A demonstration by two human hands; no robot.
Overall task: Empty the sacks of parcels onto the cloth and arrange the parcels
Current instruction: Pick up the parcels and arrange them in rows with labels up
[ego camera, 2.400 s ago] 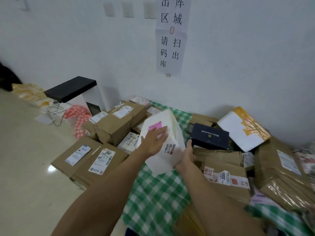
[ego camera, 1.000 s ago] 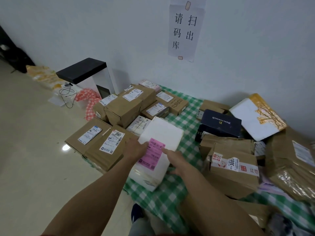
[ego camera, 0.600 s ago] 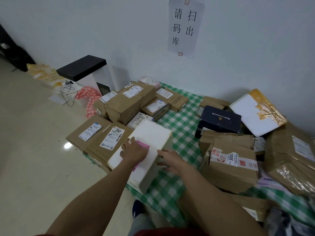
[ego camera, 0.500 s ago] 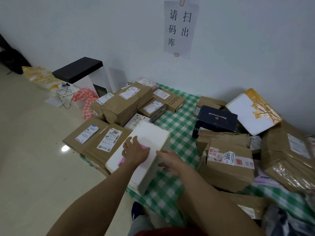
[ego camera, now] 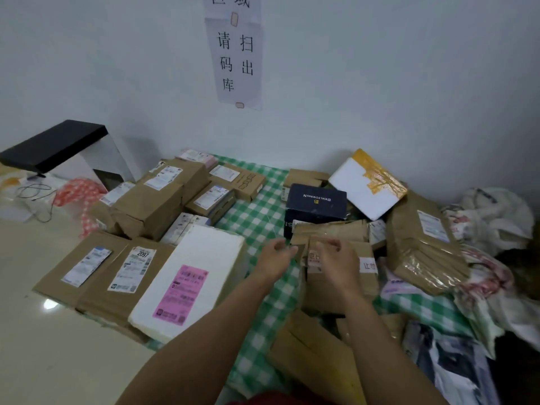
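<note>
A white foam parcel with a pink label lies flat on the green checked cloth, pressed against two flat brown boxes on its left. Both my hands are off it. My left hand and my right hand hover with loosely curled fingers at the top of a brown cardboard box that bears a red-and-white sticker. My left fingertips are at its upper left corner. I see nothing held in either hand; both are blurred.
Behind the box sit a dark blue box, a white foam parcel with yellow tape and a large taped brown box. Crumpled sacks lie at the right. Stacked brown parcels and a black-topped stand are at the left.
The white foam parcel was lowered flat beside the brown boxes and released. Both hands then swung right to the brown box with the sticker.
</note>
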